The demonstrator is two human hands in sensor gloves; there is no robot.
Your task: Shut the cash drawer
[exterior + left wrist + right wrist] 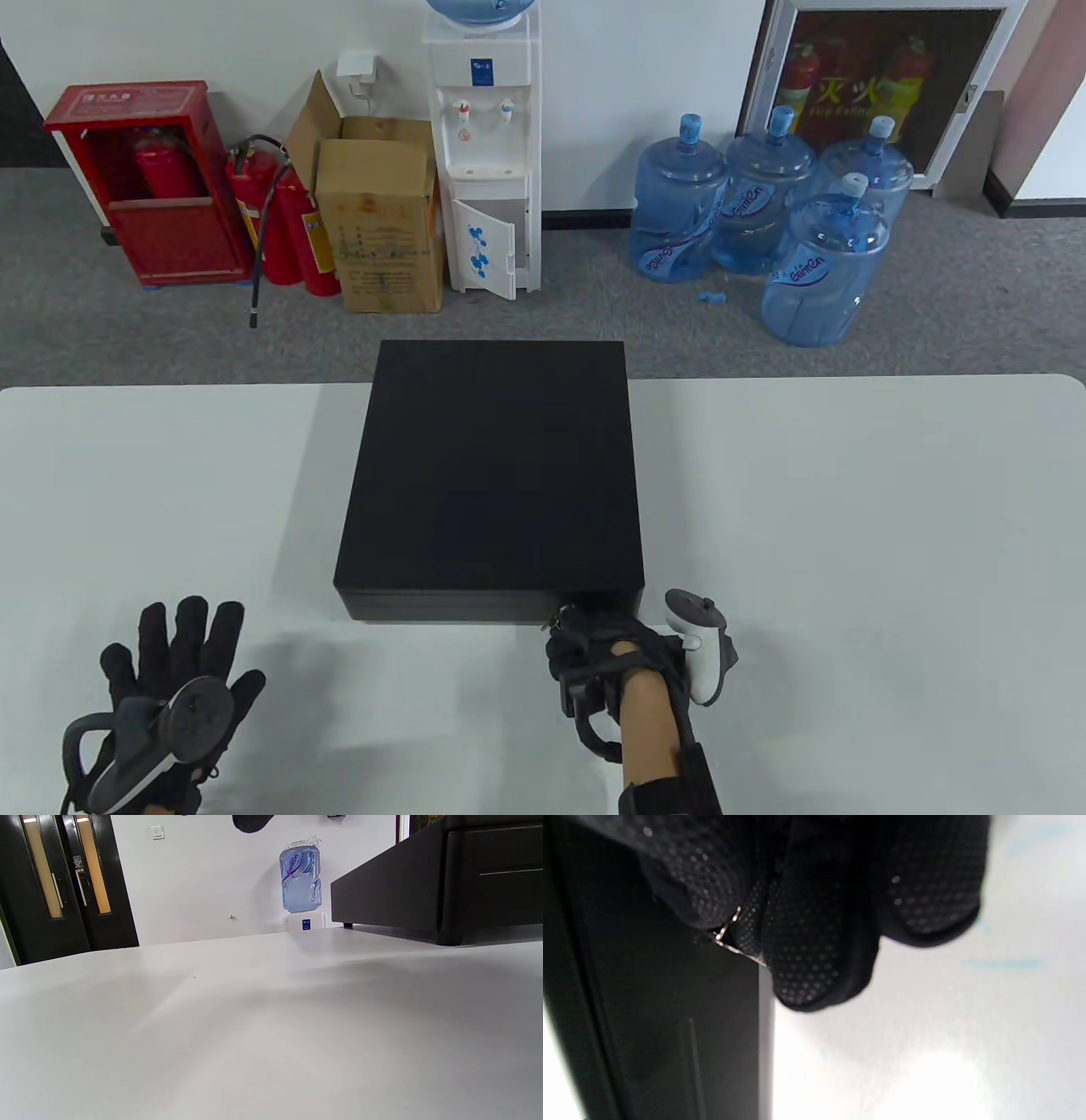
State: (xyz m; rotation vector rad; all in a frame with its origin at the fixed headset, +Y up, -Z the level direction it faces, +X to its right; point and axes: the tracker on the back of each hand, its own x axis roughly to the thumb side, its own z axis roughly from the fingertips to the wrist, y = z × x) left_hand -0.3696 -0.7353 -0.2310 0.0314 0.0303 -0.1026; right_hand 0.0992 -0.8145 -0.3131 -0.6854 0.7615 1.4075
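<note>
The black cash drawer [492,467] stands mid-table, its front panel [492,878] facing me and level with the case. My right hand [581,628] is against the right end of that front, fingers curled. In the right wrist view its fingertips [806,955] pinch a small metal key [727,933] at the drawer front [649,1005]. My left hand [182,649] lies flat on the table to the left of the drawer and apart from it, fingers spread and holding nothing. Only one of its fingertips [251,822] shows in the left wrist view.
The white table [848,552] ends just behind the drawer. On the floor beyond stand a water dispenser [488,161], several blue water bottles [764,212], a cardboard box [382,221] and red fire extinguishers [288,221].
</note>
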